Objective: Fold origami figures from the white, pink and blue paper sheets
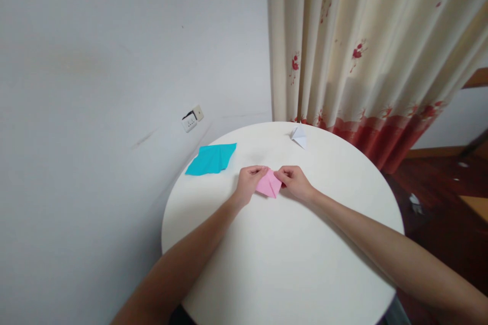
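A small folded sheet of pink paper (270, 186), with creases running across it, is held between my two hands over the middle of the table. Its left side is pinched by my left hand (249, 181), thumb and fingers closed at the upper left edge. My right hand (294, 181) grips the right corner in the same way, fingers curled. The fingertips cover parts of the paper's edges. Farther back on the left lies a creased sheet of turquoise paper (212, 159). A folded white paper piece (299, 137) sits near the table's far edge.
The round white table (282, 259) stands close to a white wall (114, 86) with a socket (189, 122) on the left. Behind it hangs a cream curtain (320, 51) with red flowers. Some white scraps (416, 204) lie on the dark floor at right.
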`<move>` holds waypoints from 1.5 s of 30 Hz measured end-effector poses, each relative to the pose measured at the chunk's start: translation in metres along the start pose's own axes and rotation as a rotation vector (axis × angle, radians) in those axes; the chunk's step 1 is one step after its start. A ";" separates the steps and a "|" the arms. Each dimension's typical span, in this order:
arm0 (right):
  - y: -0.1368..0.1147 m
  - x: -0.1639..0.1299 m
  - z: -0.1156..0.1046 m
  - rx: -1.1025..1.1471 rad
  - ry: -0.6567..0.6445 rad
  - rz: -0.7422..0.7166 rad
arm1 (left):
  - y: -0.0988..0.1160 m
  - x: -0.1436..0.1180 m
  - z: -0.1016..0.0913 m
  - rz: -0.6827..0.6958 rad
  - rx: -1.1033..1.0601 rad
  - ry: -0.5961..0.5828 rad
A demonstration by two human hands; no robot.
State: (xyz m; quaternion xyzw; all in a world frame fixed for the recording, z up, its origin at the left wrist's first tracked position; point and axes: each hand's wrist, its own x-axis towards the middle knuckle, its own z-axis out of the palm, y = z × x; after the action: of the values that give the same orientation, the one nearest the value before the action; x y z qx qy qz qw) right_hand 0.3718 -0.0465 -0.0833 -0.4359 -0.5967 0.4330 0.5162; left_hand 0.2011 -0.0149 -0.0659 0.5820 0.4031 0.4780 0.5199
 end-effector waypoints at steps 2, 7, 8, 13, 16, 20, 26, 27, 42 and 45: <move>0.000 0.000 -0.001 -0.024 0.011 -0.008 | 0.000 0.001 -0.001 0.018 -0.006 0.022; -0.003 0.000 -0.002 -0.050 0.027 -0.004 | -0.001 0.003 -0.003 0.050 -0.014 0.049; -0.004 0.000 -0.002 -0.054 0.030 -0.003 | -0.001 0.004 -0.004 0.047 -0.015 0.056; -0.001 0.001 -0.002 -0.049 0.081 -0.006 | -0.002 0.004 -0.004 -0.015 -0.026 -0.028; 0.003 0.003 -0.003 -0.020 0.125 -0.013 | -0.002 0.003 -0.003 -0.042 -0.024 -0.141; 0.001 0.003 -0.003 -0.010 0.170 -0.023 | -0.003 0.003 -0.002 -0.022 0.004 -0.177; -0.006 -0.001 -0.001 0.094 0.105 0.028 | -0.003 0.003 -0.001 0.005 0.006 -0.107; -0.006 -0.002 0.000 0.103 0.074 0.041 | -0.003 0.004 -0.001 0.010 0.005 -0.081; 0.002 0.003 -0.003 0.024 0.137 0.055 | -0.004 0.009 -0.004 0.005 -0.129 0.032; 0.002 0.005 -0.006 0.025 0.205 0.016 | -0.006 0.009 -0.005 -0.044 -0.138 0.004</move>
State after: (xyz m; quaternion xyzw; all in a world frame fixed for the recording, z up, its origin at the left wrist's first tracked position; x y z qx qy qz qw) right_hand 0.3778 -0.0403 -0.0836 -0.4764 -0.5317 0.3977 0.5764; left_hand 0.1985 -0.0044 -0.0704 0.5350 0.3827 0.4943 0.5683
